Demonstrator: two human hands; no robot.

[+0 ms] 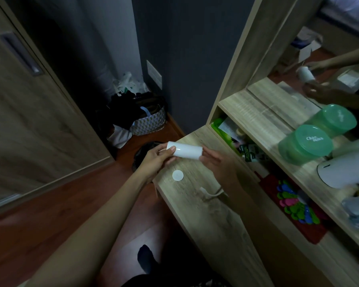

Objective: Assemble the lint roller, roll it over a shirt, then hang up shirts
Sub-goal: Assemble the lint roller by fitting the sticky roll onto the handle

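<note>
Still at assembly: left hand (155,158) gripped the roll (186,152) above the worktop (205,214), right hand (218,162) straight-fingered at its far end, cap (178,175) and handle (210,192) lay loose, so handle probably needed fitting next.

Single head-worn view, angled forward and down, near hands (187,160)

glossy white roll (184,150), matt wood-grain counter (211,208), translucent green plastic tub (305,145)

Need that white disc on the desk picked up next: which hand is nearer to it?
Left. The left hand, holding one end of the white roll, is just up-left of the white disc; the right hand, at the roll's other end, is farther off to its right.
</note>
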